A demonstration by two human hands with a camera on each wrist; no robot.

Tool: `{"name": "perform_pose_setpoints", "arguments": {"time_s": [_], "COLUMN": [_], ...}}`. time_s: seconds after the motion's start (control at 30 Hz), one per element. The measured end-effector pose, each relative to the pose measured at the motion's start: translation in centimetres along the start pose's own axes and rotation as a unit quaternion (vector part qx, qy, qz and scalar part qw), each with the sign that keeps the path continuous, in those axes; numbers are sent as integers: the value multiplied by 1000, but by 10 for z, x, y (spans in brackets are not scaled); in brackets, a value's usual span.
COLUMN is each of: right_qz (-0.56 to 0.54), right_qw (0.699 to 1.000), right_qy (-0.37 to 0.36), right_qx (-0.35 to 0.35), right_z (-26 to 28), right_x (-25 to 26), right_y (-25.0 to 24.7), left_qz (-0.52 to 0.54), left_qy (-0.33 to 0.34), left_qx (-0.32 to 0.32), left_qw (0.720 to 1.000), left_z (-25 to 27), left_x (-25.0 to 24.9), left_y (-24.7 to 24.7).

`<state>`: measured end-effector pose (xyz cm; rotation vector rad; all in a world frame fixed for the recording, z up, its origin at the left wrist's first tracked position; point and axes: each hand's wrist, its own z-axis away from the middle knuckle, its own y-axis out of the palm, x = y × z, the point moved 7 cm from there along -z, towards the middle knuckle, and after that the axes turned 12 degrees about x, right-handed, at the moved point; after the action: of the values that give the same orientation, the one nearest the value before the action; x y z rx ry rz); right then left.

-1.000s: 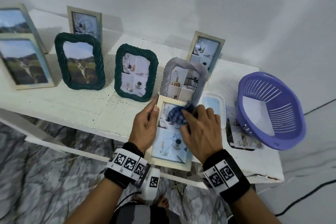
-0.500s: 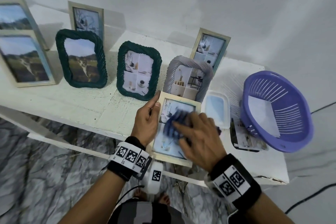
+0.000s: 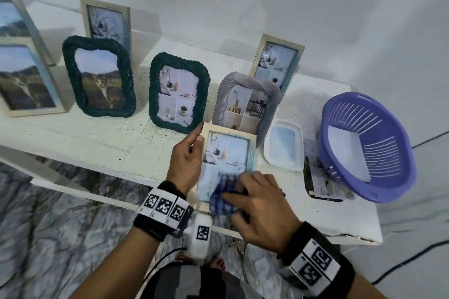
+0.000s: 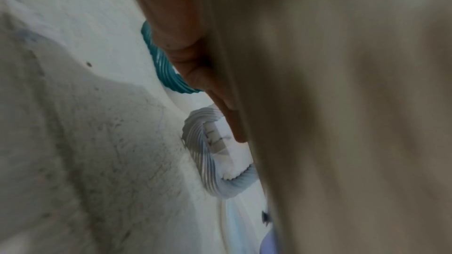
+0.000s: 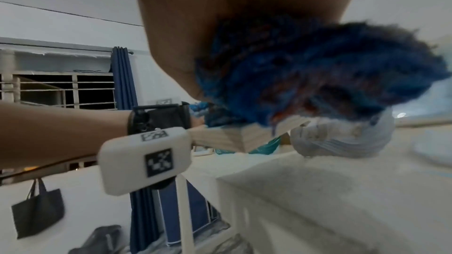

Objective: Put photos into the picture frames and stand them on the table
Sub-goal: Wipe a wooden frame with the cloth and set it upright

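Observation:
A pale wooden picture frame (image 3: pixel 252 153) with a photo behind its glass lies tilted over the table's front edge. My left hand (image 3: pixel 187 160) grips its left side, thumb on the front. My right hand (image 3: pixel 257 204) presses a bunched blue checked cloth (image 3: pixel 223 199) onto the lower part of the glass; the cloth (image 5: pixel 318 76) fills the right wrist view above the frame's corner (image 5: pixel 244 138). In the left wrist view the fingers (image 4: pixel 195 76) lie along the blurred frame back (image 4: pixel 342 123). Several filled frames stand behind, the nearest a grey twisted one (image 3: pixel 245 104).
A purple basket (image 3: pixel 366 145) sits at the table's right end with loose photos (image 3: pixel 325 187) under its near side. A clear plastic lid (image 3: pixel 284 145) lies beside the held frame. Two dark green frames (image 3: pixel 179 92) and wooden frames stand along the white table (image 3: pixel 73 141).
My right hand has dragged the cloth from the top of the glass down to its lower part. The left hand kept its hold on the frame's left side.

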<state>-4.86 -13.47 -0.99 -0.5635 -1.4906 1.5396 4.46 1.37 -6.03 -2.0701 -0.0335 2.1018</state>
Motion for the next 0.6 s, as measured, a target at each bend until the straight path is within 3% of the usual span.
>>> {"name": "perform_pose_setpoints", "arguments": {"time_s": [0.2,0.33,0.5,0.6], "right_qz": [42,-1,13,-3], "right_qw": [990,1000,999,999], "right_qy": [124,-18,37,-27], "right_qx": [-42,15,-12,20], "right_z": [-14,-4,-13,-9], "right_x": [-40,-5,-24,-9], "right_y": [-22,-3,-20,-12], "left_qz": [-1,-3,6,17], "left_qy": [-2,3,-6,-9], "left_qx": [-5,-7,-22,-15], "left_qw": [1000,1000,1000,1000], "left_z": [4,2,2,-1], "left_x": [0,-6,-5,-7], "left_y": [11,9,15,16]}}
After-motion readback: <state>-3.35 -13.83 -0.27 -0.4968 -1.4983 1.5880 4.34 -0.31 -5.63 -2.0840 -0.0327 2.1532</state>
